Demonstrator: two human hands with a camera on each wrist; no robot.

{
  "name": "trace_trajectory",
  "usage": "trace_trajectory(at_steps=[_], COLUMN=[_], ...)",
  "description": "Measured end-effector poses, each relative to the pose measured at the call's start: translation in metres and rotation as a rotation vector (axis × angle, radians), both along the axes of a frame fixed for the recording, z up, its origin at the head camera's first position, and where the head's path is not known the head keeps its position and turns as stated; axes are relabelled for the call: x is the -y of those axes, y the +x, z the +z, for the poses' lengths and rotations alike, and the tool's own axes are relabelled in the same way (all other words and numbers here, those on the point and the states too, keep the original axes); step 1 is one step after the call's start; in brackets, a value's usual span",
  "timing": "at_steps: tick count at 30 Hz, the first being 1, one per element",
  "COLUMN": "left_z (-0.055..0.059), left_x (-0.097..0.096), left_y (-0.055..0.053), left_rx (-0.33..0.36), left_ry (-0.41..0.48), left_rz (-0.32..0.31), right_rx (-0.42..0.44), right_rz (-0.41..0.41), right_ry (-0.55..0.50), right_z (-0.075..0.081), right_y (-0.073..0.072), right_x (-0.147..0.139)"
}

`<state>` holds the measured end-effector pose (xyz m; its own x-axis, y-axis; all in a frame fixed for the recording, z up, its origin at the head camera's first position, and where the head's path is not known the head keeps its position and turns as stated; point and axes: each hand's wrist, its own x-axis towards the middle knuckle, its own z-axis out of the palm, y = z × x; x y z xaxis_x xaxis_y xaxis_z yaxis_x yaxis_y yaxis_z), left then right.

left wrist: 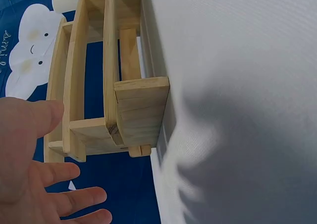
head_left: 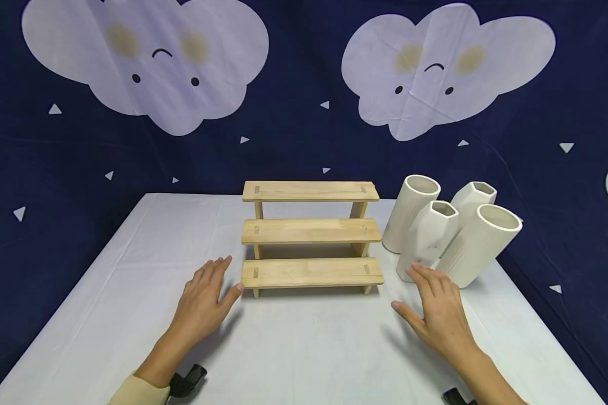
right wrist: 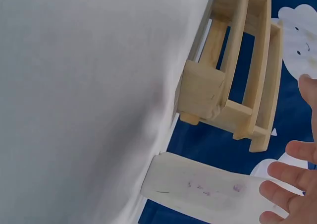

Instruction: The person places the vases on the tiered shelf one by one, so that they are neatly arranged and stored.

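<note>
A light wooden three-step display stand [head_left: 311, 273] stands at the middle of the white table. Just left of its lowest step, my left hand [head_left: 202, 301] is held with fingers spread and extended, its thumb near the step's corner; nothing is in it. My right hand [head_left: 441, 315] hovers in front of several white vases, likewise loose-fingered and holding nothing. Its fingertips overlap the base of the front faceted vase [head_left: 428, 236] in the head view. Beside that vase a ribbed cylindrical vase [head_left: 478, 247] appears tilted to the right. The right wrist view shows faint purplish marks on a white vase [right wrist: 213, 187].
Behind the front pair are another ribbed vase [head_left: 410, 216] and a second faceted one [head_left: 473, 197], partly covered. White cloth covers the table [head_left: 304, 349]. A dark blue curtain [head_left: 294, 152] with clouds hangs right behind it. Black wrist devices [head_left: 187, 381] show below both hands.
</note>
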<state>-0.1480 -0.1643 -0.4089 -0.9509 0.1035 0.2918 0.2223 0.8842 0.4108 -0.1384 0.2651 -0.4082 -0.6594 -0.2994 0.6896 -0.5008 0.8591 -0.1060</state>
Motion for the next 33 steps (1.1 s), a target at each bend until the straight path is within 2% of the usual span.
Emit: trace_trajectory(at_steps=[10, 27, 33], left_z=[-0.004, -0.003, -0.002], left_x=[0.003, 0.002, 0.003], left_y=[-0.004, -0.008, -0.009], left_rx=[-0.045, -0.018, -0.019], left_ry=[0.066, 0.149, 0.176], left_rz=[-0.012, 0.012, 0.007], right_rx=[-0.009, -0.023, -0.001], right_rz=[-0.016, -0.057, -0.094], right_ry=[-0.109, -0.246, -0.299], right_z=[0.000, 0.000, 0.000], right_y=[-0.004, -0.010, -0.012], right_x=[-0.008, -0.016, -0.017])
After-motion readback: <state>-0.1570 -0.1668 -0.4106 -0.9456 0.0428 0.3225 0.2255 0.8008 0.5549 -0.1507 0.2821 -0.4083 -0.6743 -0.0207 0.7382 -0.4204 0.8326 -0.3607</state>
